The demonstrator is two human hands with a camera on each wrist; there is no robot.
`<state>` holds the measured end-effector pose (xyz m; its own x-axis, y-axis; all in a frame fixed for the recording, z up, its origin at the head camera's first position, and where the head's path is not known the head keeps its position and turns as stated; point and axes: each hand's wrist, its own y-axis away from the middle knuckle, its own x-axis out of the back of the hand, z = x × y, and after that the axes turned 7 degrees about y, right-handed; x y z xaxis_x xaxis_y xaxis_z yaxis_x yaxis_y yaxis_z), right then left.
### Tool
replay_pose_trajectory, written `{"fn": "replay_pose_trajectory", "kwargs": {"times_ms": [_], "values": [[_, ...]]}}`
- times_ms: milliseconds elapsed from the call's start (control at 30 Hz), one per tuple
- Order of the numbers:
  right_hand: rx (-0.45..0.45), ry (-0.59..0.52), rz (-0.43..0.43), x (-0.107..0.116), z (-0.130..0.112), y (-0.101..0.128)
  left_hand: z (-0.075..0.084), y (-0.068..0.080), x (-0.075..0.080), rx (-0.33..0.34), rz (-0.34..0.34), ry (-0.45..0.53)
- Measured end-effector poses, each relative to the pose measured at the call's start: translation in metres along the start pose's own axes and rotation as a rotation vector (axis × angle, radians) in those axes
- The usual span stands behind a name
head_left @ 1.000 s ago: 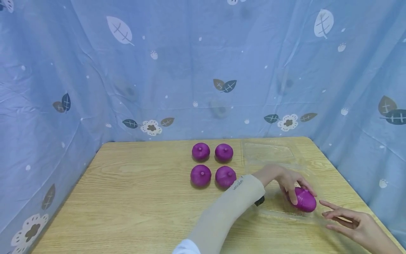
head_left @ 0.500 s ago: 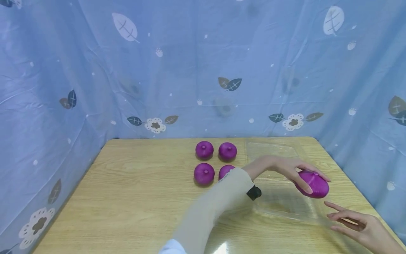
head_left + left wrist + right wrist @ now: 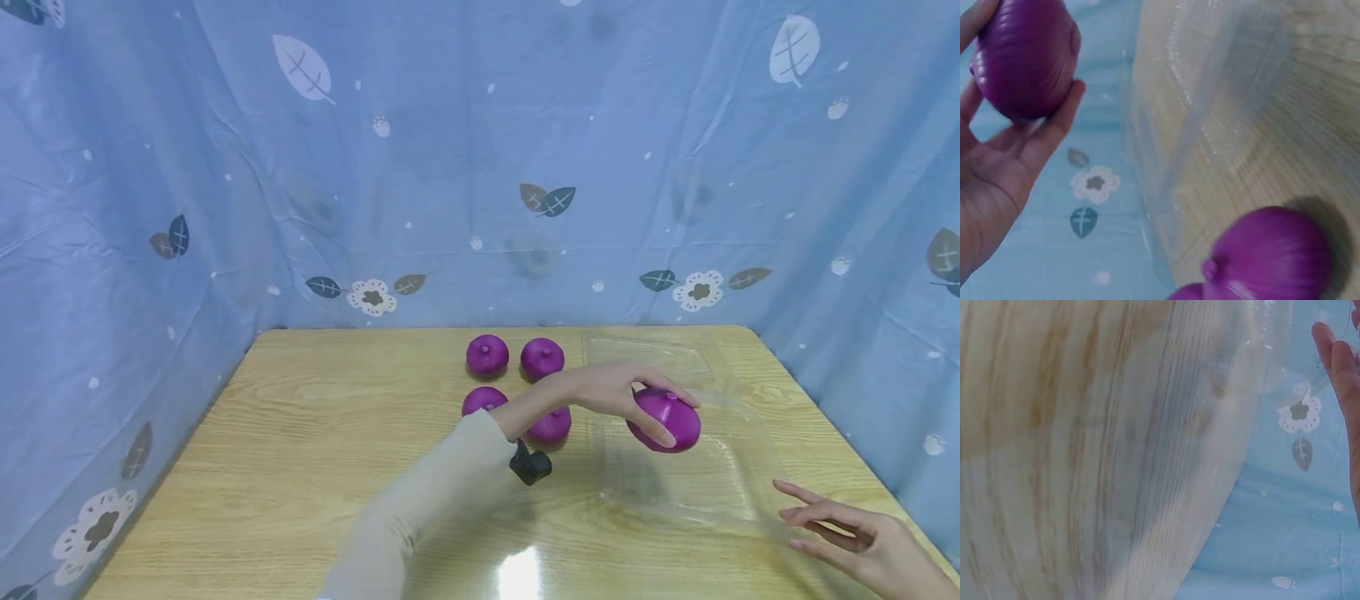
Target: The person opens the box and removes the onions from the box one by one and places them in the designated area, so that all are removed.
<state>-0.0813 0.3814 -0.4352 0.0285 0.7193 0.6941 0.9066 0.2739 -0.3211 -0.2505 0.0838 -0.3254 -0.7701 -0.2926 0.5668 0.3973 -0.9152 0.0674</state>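
My left hand (image 3: 609,390) grips a purple onion (image 3: 675,423), with the thumb on its near side and fingers over its top. That onion hangs over a clear plastic container (image 3: 712,510) on the right of the table. In the left wrist view, the onion (image 3: 1029,62) rests between thumb and fingertips, well above the tabletop. My right hand (image 3: 858,529), its fingers loosely extended and holding nothing, hovers by the container's near right corner. Only the edge of the right hand (image 3: 1349,387) shows in the right wrist view.
Several more purple onions (image 3: 487,356) stand in two rows left of the container, partly covered by my left forearm. A black wrist camera (image 3: 530,467) hangs under that wrist. The wooden table (image 3: 315,433) is enclosed by a blue patterned curtain (image 3: 435,167).
The gripped onion has risen from the container's near section, swung right, then come back left over the container. My left forearm has drawn leftward. My right hand has hardly moved.
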Motion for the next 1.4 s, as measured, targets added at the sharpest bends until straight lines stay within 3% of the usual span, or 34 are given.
{"fn": "replay_pose_trajectory", "kwargs": {"times_ms": [100, 233, 433, 500, 633, 800, 967, 1167, 1300, 1400], "values": [[0.038, 0.015, 0.009, 0.001, -0.001, -0.001, -0.005, 0.022, 0.004, 0.029, 0.092, 0.041], [-0.004, 0.057, 0.009, 0.002, -0.005, -0.002, -0.012, 0.051, 0.008, 0.079, 0.253, 0.064], [0.029, -0.091, -0.012, 0.000, 0.005, 0.001, -0.028, 0.094, 0.009, 0.123, 0.402, 0.022], [0.036, -0.122, -0.010, -0.001, 0.010, 0.003, -0.034, 0.107, 0.009, 0.129, 0.427, 0.062], [-0.039, -0.074, 0.020, -0.003, 0.010, 0.005, -0.050, 0.133, 0.008, 0.078, 0.442, 0.140], [-0.073, -0.052, 0.004, -0.002, 0.010, 0.004, -0.074, 0.168, 0.013, -0.012, 0.330, 0.276], [-0.039, -0.134, -0.010, -0.002, 0.015, 0.003, -0.100, 0.201, 0.025, -0.023, 0.285, 0.369], [-0.114, -0.102, 0.007, -0.001, 0.017, 0.006, -0.133, 0.227, 0.041, -0.007, 0.385, 0.389], [-0.036, -0.127, 0.000, -0.002, 0.015, 0.004, -0.154, 0.236, 0.051, 0.012, 0.473, 0.380], [0.033, -0.151, -0.004, -0.003, 0.014, 0.002, -0.166, 0.240, 0.060, 0.065, 0.563, 0.371]]}}
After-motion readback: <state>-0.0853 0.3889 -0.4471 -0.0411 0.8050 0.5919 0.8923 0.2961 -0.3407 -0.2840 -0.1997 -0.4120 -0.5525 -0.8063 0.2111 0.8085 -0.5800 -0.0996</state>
